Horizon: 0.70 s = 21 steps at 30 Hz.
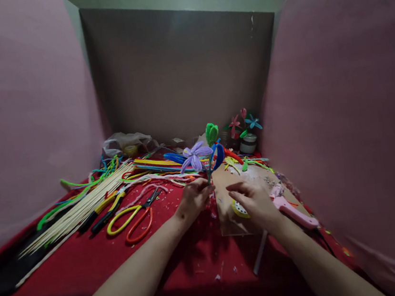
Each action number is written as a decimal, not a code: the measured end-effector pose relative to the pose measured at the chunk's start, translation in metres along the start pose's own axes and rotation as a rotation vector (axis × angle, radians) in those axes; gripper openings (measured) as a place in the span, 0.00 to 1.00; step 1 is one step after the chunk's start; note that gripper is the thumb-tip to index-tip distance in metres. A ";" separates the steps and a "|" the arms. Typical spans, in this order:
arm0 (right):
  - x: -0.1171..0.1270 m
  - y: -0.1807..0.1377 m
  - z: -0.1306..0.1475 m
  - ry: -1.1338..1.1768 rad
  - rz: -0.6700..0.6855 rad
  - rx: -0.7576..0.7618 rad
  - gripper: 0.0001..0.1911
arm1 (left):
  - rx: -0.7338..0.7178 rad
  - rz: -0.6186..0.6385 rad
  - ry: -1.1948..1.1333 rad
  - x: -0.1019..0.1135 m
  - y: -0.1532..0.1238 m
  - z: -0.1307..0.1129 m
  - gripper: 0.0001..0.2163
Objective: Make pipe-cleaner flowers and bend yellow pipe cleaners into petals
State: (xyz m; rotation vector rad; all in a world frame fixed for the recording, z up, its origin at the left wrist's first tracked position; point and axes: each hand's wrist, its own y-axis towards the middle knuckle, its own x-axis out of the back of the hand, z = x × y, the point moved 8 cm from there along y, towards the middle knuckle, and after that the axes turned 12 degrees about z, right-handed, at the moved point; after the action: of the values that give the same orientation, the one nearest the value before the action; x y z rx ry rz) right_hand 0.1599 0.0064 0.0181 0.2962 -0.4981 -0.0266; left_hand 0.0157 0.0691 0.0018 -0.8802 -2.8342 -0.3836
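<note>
My left hand [193,199] is closed round the thin stem of a purple pipe-cleaner flower [195,155], which stands upright above the fist. My right hand [253,200] rests on a brown board [228,221], fingers curled over a small yellow-rimmed roll [238,209]; I cannot make out more of it. Both hands lie over the red table cloth [182,260].
Left of my hands lie scissors with yellow and orange handles [134,218], pliers [106,212], a bundle of wooden skewers [79,210] and loose pipe cleaners [156,165]. A pink glue gun [293,208] lies right. Finished flowers in a small pot [247,134] stand behind. Cardboard and pink walls enclose the table.
</note>
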 end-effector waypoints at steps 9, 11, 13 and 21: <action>0.091 -0.070 -0.030 -0.683 -0.383 -0.047 0.15 | 0.031 -0.020 0.188 0.001 0.006 0.012 0.05; 0.077 -0.065 -0.023 -0.441 -0.356 -0.029 0.14 | 0.020 -0.031 0.221 0.000 0.006 0.012 0.04; 0.045 -0.048 -0.017 -0.127 -0.185 -0.052 0.15 | -0.008 -0.023 0.246 -0.003 0.006 0.010 0.04; -0.011 -0.004 0.021 -0.014 -0.170 0.080 0.08 | -0.196 0.043 0.343 -0.014 -0.001 0.005 0.06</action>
State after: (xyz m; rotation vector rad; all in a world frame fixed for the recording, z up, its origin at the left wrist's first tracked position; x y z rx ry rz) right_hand 0.1400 -0.0026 0.0295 0.4162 -0.4872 -0.1746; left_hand 0.0263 0.0627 -0.0060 -0.8162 -2.4894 -0.7387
